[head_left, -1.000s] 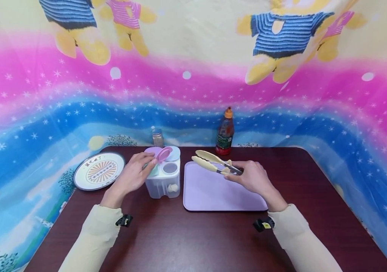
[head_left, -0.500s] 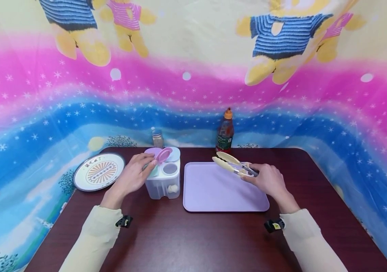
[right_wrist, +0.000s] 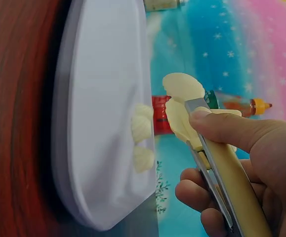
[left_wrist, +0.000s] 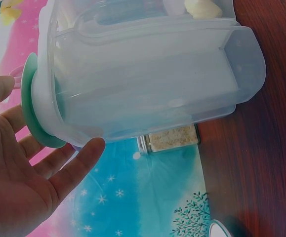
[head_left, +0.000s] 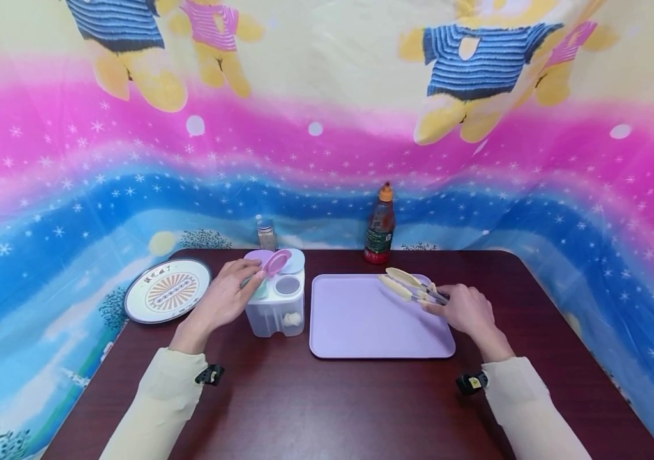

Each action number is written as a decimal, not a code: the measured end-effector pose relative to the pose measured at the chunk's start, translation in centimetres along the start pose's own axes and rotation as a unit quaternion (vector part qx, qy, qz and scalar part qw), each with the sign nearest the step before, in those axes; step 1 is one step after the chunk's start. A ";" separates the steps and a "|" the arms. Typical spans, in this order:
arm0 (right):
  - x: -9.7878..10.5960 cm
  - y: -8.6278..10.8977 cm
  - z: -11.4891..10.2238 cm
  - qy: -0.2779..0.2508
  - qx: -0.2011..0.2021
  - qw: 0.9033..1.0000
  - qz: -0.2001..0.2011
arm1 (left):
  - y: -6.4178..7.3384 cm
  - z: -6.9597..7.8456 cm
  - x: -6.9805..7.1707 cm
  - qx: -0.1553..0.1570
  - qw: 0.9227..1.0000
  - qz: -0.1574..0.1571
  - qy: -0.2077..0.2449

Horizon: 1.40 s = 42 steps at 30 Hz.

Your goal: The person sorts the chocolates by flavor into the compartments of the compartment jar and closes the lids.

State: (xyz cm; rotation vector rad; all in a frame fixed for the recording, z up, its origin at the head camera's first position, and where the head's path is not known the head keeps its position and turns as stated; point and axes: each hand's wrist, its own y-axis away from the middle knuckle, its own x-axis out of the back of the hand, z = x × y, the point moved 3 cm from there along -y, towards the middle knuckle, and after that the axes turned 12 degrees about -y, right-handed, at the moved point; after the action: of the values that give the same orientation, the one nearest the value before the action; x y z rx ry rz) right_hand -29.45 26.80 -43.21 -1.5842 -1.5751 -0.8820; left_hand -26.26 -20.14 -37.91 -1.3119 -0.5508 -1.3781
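Observation:
My left hand [head_left: 222, 297] pinches the raised pink lid [head_left: 276, 262] of a clear storage box [head_left: 275, 313] with several round coloured lids; one round opening [head_left: 287, 285] is uncovered. In the left wrist view the other fingers spread beside the green lid [left_wrist: 31, 106]. A pale clove-like piece [head_left: 292, 319] shows low inside the box. My right hand [head_left: 471, 313] grips cream-tipped tongs [head_left: 413, 285] by their metal handles, over the right part of the purple tray [head_left: 356, 319]. The tong heads stand apart. In the right wrist view, pale clove-like pieces [right_wrist: 142, 127] lie on the tray.
A decorated plate [head_left: 168, 291] lies at the left. Behind the box stands a small seasoning jar [head_left: 266, 236]. An orange-capped sauce bottle [head_left: 379, 230] is upright behind the tray. A patterned cloth hangs around the back and sides of the table [head_left: 327, 409].
My right hand has carried the tongs rightward and slightly toward me, from the tray's left half to its right part. The left hand and the pink lid have stayed put.

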 end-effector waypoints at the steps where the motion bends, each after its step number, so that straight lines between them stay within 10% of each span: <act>1: -0.1 0.0 0.1 0.002 -0.006 1.000 -0.003 | 0.0 0.0 0.0 0.000 1.000 -0.001 0.000; 42: -1.0 -0.5 1.3 0.021 -0.012 1.000 -0.017 | 0.0 -0.1 0.0 0.003 1.000 -0.004 -0.001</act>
State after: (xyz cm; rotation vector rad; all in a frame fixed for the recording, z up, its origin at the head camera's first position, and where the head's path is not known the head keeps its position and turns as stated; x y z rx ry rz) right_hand -30.01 27.44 -44.75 -1.5494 -1.5704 -0.9497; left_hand -26.31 -20.17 -37.95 -1.3075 -0.5612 -1.3811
